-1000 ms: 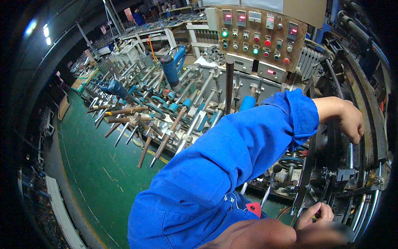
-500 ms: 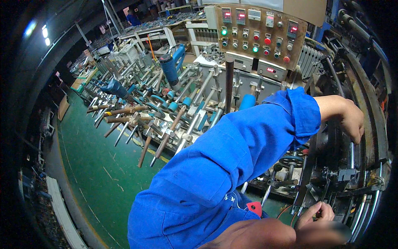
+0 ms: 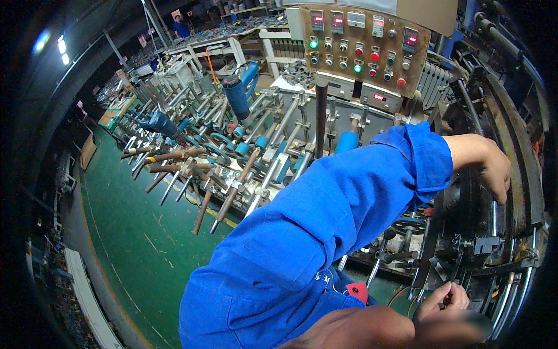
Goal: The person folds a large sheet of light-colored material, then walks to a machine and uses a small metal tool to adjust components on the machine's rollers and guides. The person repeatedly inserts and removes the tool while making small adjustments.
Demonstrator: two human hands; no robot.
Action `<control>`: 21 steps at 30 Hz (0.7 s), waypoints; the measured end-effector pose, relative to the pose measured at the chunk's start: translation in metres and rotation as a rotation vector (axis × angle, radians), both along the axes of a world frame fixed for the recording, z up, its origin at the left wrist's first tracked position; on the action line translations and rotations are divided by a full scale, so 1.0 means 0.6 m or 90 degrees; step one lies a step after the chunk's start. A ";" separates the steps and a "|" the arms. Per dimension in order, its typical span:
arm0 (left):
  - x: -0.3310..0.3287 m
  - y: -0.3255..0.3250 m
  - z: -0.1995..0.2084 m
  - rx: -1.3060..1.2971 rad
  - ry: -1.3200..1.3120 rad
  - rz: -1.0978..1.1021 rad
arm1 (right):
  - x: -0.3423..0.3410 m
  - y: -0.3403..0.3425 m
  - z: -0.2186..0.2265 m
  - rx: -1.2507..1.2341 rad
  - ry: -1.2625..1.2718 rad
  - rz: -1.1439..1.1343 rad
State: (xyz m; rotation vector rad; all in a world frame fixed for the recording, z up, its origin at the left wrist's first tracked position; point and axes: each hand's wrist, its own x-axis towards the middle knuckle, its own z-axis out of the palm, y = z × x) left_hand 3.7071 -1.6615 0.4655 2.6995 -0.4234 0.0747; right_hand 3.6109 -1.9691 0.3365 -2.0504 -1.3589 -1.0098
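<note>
My left arm, in a blue sleeve (image 3: 296,215), reaches across to the right side of the view. My left hand (image 3: 494,168) is closed over the dark machine frame, its fingers curled down at the upper end of a shiny metal rod (image 3: 494,218). Below that rod sits a small grey metal block (image 3: 486,245) on the machine. Lower down, near the bottom edge, my right hand (image 3: 446,299) has thumb and forefinger brought together beside an angled metal plate (image 3: 435,276). Whatever lies between those fingertips is too small or hidden to make out.
A control panel (image 3: 363,49) with lit displays and buttons stands at the back. Left of my arm, a long machine carries many rods, rollers and blue motors (image 3: 236,96). A dark upright bar (image 3: 321,119) rises near my sleeve. Green floor (image 3: 125,232) lies at left.
Both hands stay almost where they were; my left forearm has shifted very slightly right. Far back, a person in blue shows more upright than before.
</note>
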 end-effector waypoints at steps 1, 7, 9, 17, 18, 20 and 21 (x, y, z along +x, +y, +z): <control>0.003 0.000 -0.001 -0.001 0.012 0.010 | 0.000 0.000 0.000 0.000 0.002 0.000; 0.011 -0.001 0.000 0.035 0.042 0.016 | -0.004 -0.001 -0.004 0.006 0.067 -0.020; 0.009 -0.001 0.000 0.037 0.037 0.017 | -0.005 -0.002 -0.006 0.002 0.069 -0.026; -0.007 -0.011 0.013 0.073 0.080 0.052 | 0.000 -0.003 -0.014 0.018 0.094 -0.038; -0.011 -0.013 0.015 0.088 0.080 0.062 | 0.001 -0.002 -0.015 0.020 0.077 -0.031; -0.019 -0.015 0.020 0.100 0.080 0.082 | 0.002 -0.001 -0.014 0.024 0.043 -0.019; -0.023 -0.016 0.022 0.097 0.080 0.092 | 0.002 -0.001 -0.013 0.026 0.031 -0.014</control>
